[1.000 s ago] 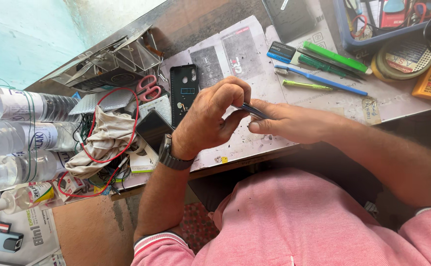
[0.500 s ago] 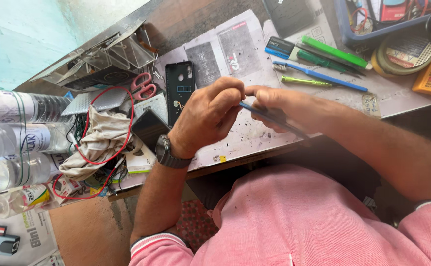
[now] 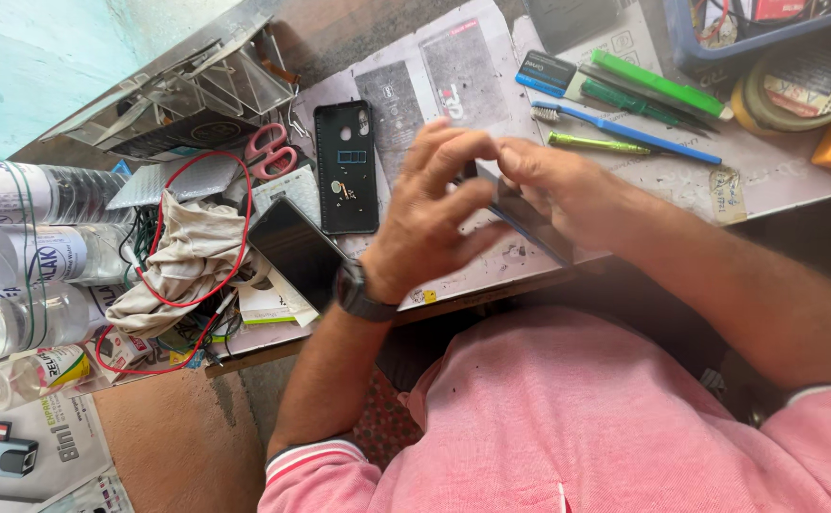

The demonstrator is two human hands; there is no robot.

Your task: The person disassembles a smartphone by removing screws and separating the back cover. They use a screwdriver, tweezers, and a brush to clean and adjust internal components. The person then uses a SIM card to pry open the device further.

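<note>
Both my hands meet over the front of the workbench and hold a dark phone (image 3: 532, 217) edge-on, its thin blue rim showing. My left hand (image 3: 434, 214), with a dark watch on the wrist, wraps its fingers over the phone's left end. On the right end my right hand (image 3: 553, 176) pinches the phone from above. The hands are blurred. A black phone back cover (image 3: 346, 166) lies flat on the paper-covered bench just left of my left hand. A second dark phone (image 3: 297, 252) lies tilted near my left wrist.
Pink scissors (image 3: 265, 150), a beige cloth (image 3: 188, 256) tangled with red wire, and several water bottles (image 3: 26, 252) crowd the left. A blue toothbrush (image 3: 624, 125), green tools (image 3: 658, 85), a tape roll (image 3: 800, 90) and a blue bin (image 3: 719, 43) lie at the back right.
My hands have lifted and turned the phone, so more of its dark face and lower edge show. My left fingers have spread further over its top.
</note>
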